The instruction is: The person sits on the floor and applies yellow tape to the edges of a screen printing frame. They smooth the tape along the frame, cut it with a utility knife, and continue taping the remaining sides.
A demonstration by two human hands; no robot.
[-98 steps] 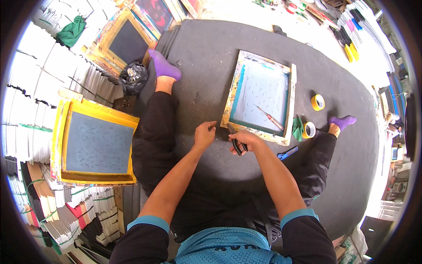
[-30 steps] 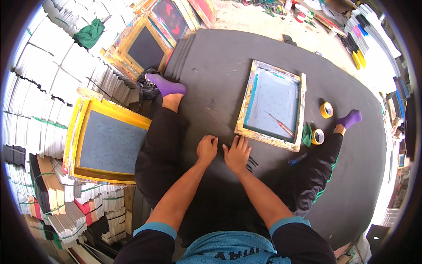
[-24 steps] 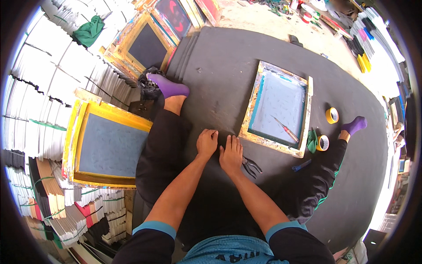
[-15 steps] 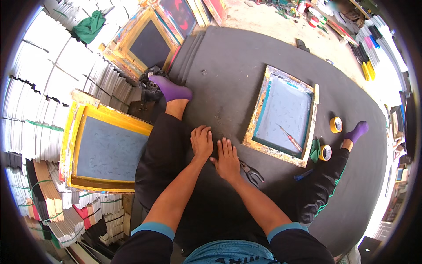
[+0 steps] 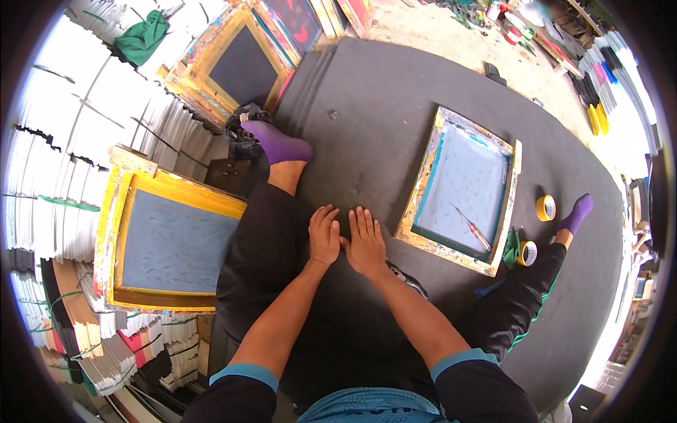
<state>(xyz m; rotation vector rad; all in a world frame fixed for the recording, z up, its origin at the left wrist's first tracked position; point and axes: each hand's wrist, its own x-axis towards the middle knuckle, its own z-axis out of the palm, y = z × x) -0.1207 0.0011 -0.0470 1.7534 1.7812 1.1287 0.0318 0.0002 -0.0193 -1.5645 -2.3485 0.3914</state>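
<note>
Both hands lie palm down on the black mat, holding nothing, their fingers straight and pointing toward its far edge; the left hand (image 5: 324,236) and right hand (image 5: 364,243) are side by side, and whether the right thumb touches the left hand cannot be told. On the bare mat (image 5: 367,127), the pliers (image 5: 409,280) lie just beside the right wrist, partly covered by the forearm. They should feel compact, stiff and fairly heavy for their size, best taken around the dark handles, behind the pivot. To the right of the hands, toward the mat's right edge, a paint-stained wooden frame (image 5: 446,255) rests with a red-handled screwdriver (image 5: 479,237) on its mesh. The frame looks rigid and light enough to lift by two opposite wooden sides; the stretched mesh is likely the fragile part, so fingers and the screwdriver's tip should be kept from pressing into it.
</note>
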